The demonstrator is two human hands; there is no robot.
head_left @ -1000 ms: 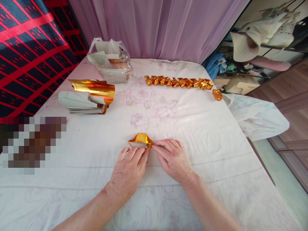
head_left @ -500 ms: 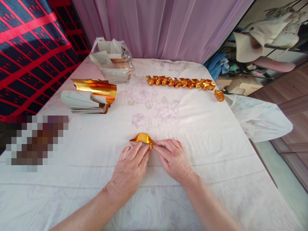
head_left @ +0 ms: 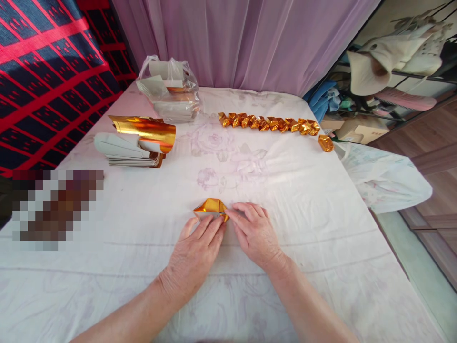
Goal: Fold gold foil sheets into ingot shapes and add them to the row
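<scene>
A partly folded sheet of gold foil paper [head_left: 210, 206], pale on its inner side, lies on the cloth-covered table in front of me. My left hand [head_left: 196, 247] holds down its near edge, the fingers stretched forward and close together. At the right end, the fingertips of my right hand [head_left: 255, 233] pinch a folded corner, with the thumb tucked low. Part of the near edge is hidden under my left fingers. Farther off, a row of folded gold paper pieces [head_left: 267, 123] runs sideways, and a single folded piece [head_left: 325, 143] sits at its right end.
A stack of gold foil sheets [head_left: 143, 131], curled on top, lies at the left. Behind it stands a clear plastic bag [head_left: 167, 90] of more sheets. A white plastic bag [head_left: 389, 178] hangs beyond the table's right edge, near a shelf with a white hat [head_left: 371, 71].
The paper's right end is now folded inward, with a crease showing on top. My right fingertips have shifted slightly up and left along it. My left hand stays nearly in place.
</scene>
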